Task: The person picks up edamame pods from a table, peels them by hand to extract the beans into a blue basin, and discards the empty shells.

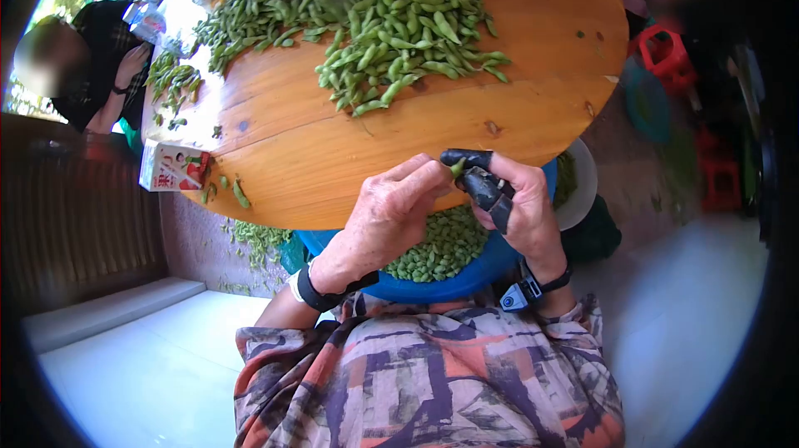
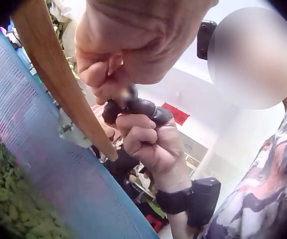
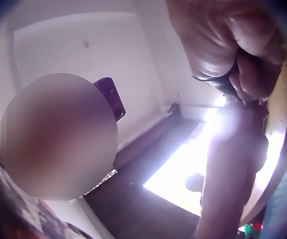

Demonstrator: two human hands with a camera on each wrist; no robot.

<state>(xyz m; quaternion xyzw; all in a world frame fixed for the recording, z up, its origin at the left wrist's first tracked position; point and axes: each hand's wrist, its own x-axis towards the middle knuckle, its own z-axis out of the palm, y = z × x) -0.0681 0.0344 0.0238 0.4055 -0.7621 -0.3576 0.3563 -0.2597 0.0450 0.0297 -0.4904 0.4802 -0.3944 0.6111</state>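
Note:
Between both hands, just past the table's near edge, is a green soybean pod [image 1: 458,168], mostly covered by fingers. My left hand [image 1: 401,198] pinches it from the left with curled fingers. On the other side my right hand [image 1: 523,202] grips it between a thumb and finger wrapped in black covers [image 1: 483,188]. The left wrist view shows the left hand [image 2: 133,42] above the right hand [image 2: 151,137], their fingertips meeting. Below them, a blue basket [image 1: 491,282] holds many shelled green beans [image 1: 441,244]. Fingers hide the pod in the right wrist view.
A large heap of soybean pods [image 1: 399,24] covers the far part of the round wooden table [image 1: 275,173]. A red-and-white carton [image 1: 175,167] stands at its left edge. A white bowl [image 1: 587,190] sits right of the basket. Another person [image 1: 100,57] sits at the left; red stools [image 1: 666,57] stand right.

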